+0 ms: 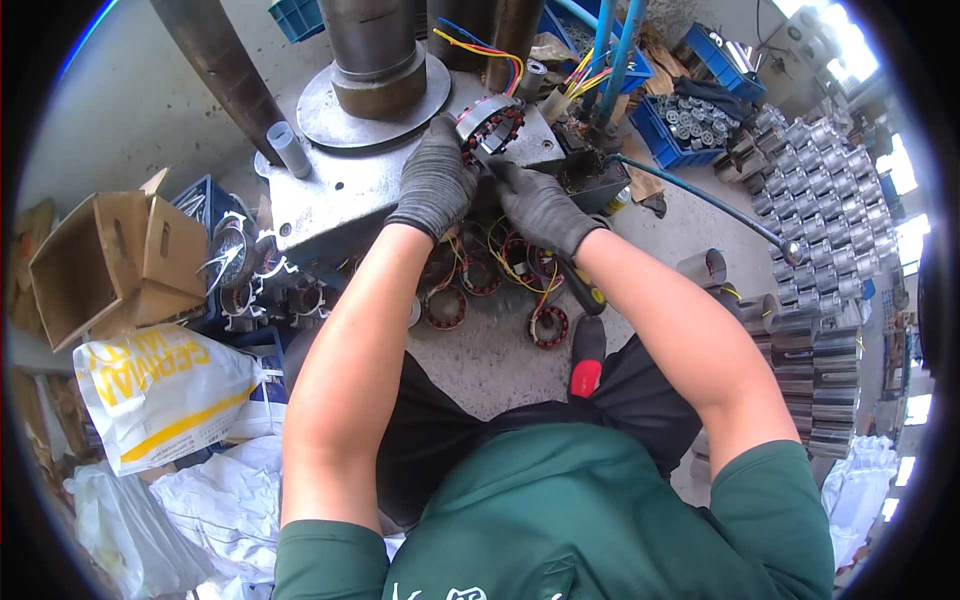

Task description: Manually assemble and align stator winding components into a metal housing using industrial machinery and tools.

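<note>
A motor stator (499, 120), a metal ring with red-and-dark windings and yellow, red and blue lead wires (500, 56), is tilted at the front edge of a steel press base (330, 190). My left hand (436, 182), in a grey knit glove, grips the stator's left side. Just below the ring, my gloved right hand (546, 208) has its fingers closed close to the windings. Something dark and narrow shows at those fingertips, too small to name. Behind both hands rises a thick steel column (375, 45) above a round plate (318, 118).
Several wired stators (446, 308) lie on the floor below the base. A blue lever bar (700, 196) reaches out to the right, towards stacked metal cylinders (820, 190). Blue bins (668, 150) stand behind. An open cardboard box (120, 250) and a printed white bag (165, 390) are on the left.
</note>
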Demonstrator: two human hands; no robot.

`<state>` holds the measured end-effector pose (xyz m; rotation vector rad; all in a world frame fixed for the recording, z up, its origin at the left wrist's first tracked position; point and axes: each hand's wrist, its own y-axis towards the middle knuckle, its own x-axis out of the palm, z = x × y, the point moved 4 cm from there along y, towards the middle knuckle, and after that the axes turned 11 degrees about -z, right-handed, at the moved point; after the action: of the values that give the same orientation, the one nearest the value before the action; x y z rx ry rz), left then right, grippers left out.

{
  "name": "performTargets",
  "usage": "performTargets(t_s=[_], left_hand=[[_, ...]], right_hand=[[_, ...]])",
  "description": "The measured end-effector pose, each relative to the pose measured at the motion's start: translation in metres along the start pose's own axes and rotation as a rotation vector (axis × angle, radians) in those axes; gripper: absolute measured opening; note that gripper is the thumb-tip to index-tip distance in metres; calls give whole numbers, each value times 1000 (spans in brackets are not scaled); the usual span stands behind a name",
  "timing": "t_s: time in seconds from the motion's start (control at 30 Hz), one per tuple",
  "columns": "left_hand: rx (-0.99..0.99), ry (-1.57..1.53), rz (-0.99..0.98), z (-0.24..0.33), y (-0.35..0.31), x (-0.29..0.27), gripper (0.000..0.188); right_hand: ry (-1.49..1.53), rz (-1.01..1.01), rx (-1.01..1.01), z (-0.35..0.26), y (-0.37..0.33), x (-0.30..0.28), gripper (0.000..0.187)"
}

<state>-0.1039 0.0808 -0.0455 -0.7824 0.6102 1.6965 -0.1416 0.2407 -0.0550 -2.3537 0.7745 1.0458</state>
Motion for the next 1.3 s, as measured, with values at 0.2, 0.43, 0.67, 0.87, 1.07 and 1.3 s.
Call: performTargets(t_s=[0.2, 0.43, 0.67, 0.87, 1.07, 1.3], left_hand=[[-16, -12, 65, -8, -3, -2, 46], [49, -8, 56, 0, -3, -4, 50], [-22, -5, 32, -18, 7, 5, 46], [33, -42, 11, -17, 11, 4, 47], [-1, -70, -29, -13, 7, -3, 39], [3, 1, 53, -4, 4, 1, 47]], right_hand=[[47, -43, -49, -2, -25, 16, 51], [-24, -19, 58, -8, 5, 8, 47], [186, -49, 30, 9, -49, 19, 45], [252, -15, 32, 39, -81, -4, 51], [-214, -24, -60, 22, -80, -14, 47], [-286, -48, 1, 20, -45, 3, 47]])
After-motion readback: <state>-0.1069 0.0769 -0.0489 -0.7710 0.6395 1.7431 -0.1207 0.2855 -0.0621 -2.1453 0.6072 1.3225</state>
